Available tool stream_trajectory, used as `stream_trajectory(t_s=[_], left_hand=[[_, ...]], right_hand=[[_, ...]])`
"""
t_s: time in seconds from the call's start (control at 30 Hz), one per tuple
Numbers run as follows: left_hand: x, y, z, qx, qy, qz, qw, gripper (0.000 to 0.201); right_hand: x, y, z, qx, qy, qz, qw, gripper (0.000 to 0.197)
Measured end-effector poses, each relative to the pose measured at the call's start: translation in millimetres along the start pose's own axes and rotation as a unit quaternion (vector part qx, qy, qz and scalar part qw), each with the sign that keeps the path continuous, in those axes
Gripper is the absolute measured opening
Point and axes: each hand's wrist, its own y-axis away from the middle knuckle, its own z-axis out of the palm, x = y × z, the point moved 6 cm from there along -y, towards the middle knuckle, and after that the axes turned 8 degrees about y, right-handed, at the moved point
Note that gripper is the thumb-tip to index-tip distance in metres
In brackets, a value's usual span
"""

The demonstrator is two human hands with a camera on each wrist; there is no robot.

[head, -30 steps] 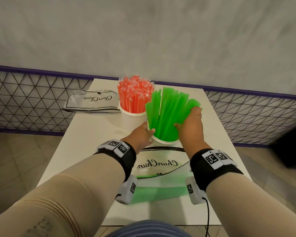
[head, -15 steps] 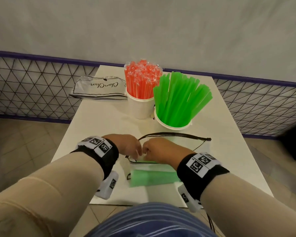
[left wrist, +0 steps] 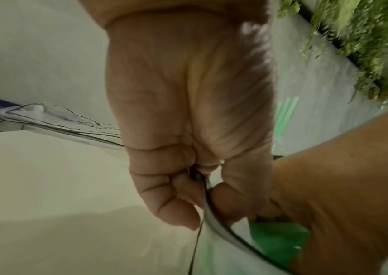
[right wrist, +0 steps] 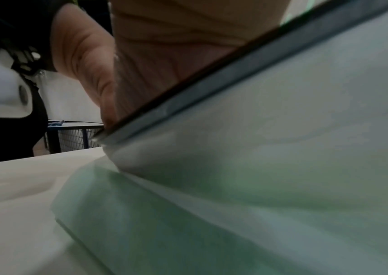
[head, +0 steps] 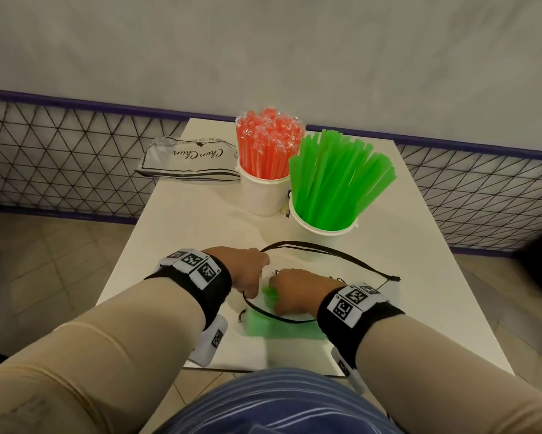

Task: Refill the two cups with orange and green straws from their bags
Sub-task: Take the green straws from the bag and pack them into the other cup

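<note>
— What has changed at the white table (head: 201, 233)?

— Both hands have come back from the green cup (head: 323, 228) to the near bag (head: 351, 296). A second ago they were steadying the green straws (head: 335, 180) in that cup; now those stand fanned and untouched, just beside the orange straws (head: 268, 142) in the other cup (head: 263, 195).

— And the grip?

— The left hand (head: 247, 270) pinches the bag's black-edged rim (left wrist: 208, 193) between thumb and curled fingers, holding the mouth open. The right hand (head: 294, 292) reaches into the opening, over the remaining green straws (head: 279, 328); whether its fingers have closed on any cannot be told, since the wrist view shows only plastic film and a green blur.

— What does it mean for the refill?

— Likely another green batch is about to be drawn. The far bag (head: 188, 161) lies flat behind the orange cup, apparently spent.
</note>
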Motion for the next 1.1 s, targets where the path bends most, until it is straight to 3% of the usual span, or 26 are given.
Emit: stream_trajectory(t_s=[0.1,0.2,0.27,0.33,0.53,0.63,0.77,0.83,0.93,1.03,1.1], left_hand=[[2,0,0,-0.038,-0.032,0.005,0.999,0.084],[1,-2,5,-0.074,0.050,0.005,0.996,0.069],[3,-2,7,-0.055,0.108,0.015,0.992,0.051],[4,-5,5,-0.005,0.098,0.025,0.995,0.043],[-4,-12,10,0.030,0.034,0.001,0.999,0.043],[-8,-14,7,0.052,0.101,0.007,0.993,0.039],[-4,-8,-17,0.057,0.234,0.058,0.969,0.034],[-2,-5,-33,0.066,0.312,0.077,0.945,0.037],[-1,-6,-57,0.121,0.462,0.090,0.874,0.061],[9,-11,-74,0.180,0.505,0.107,0.837,0.103],[22,-12,-79,0.198,0.494,0.133,0.836,0.108]], right_hand=[[4,3,7,0.008,0.023,0.007,1.000,0.036],[11,5,10,0.047,0.017,0.012,0.999,0.033],[14,6,10,0.063,0.010,0.014,0.998,0.034],[16,6,10,0.071,0.007,0.016,0.997,0.029],[27,9,-8,0.138,-0.055,0.018,0.989,0.019],[33,22,-30,0.144,-0.102,-0.008,0.984,0.006],[51,53,-65,0.164,-0.190,-0.007,0.968,0.008],[66,71,-84,0.193,-0.297,0.011,0.935,0.025],[86,100,-114,0.268,-0.450,0.018,0.851,0.033],[103,122,-145,0.390,-0.570,0.006,0.723,0.015],[114,133,-161,0.479,-0.613,0.009,0.628,0.012]])
